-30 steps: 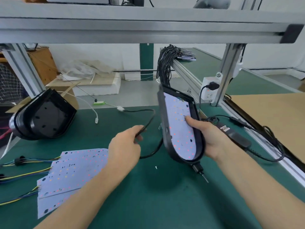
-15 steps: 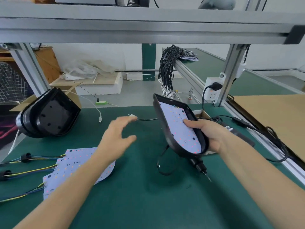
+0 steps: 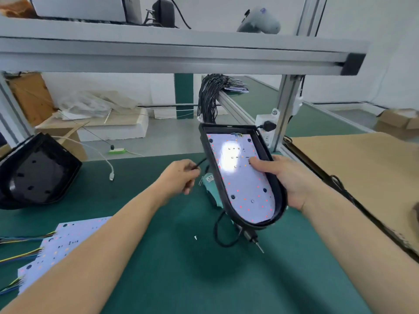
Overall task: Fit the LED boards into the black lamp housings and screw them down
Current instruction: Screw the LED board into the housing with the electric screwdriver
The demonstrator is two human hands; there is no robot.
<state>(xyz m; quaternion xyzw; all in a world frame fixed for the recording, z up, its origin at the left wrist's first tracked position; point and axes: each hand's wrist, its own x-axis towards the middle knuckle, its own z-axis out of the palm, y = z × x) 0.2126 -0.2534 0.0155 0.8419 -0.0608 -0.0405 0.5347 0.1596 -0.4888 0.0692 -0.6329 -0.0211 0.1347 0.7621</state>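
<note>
Your right hand (image 3: pixel 286 177) grips a black lamp housing (image 3: pixel 275 189) by its right rim, fingers curled underneath and the thumb pressed flat onto the white LED board (image 3: pixel 242 189) seated inside it. You hold the housing above the green table (image 3: pixel 158 268), tilted so its open face turns up toward you, square end away and rounded end nearer. Glare washes out the upper part of the board; small red and orange dots are scattered over the rest, and a few dark holes show near the rounded end.

Your left hand (image 3: pixel 179 177) is just left of the housing, fingers curled, pinching a thin black wire (image 3: pixel 200 163) that runs toward the housing's left edge.

Beneath the housing an electric screwdriver (image 3: pixel 250 236) lies on the table, its bit pointing toward you, with a black cable (image 3: pixel 217 232) looping beside it. A single loose screw (image 3: pixel 195 237) lies on the mat just left of that loop.

At the table's left edge a stack of empty black housings (image 3: pixel 38 171) rests tilted. Nearer you on the left, spare LED boards (image 3: pixel 61 243) lie fanned out with coloured leads (image 3: pixel 20 257) trailing off them, partly covered by your left forearm. A bundle of black wires (image 3: pixel 208 98) hangs over the aluminium rail behind the housing, and a sheet of cardboard (image 3: pixel 362 177) covers the surface to the right.
</note>
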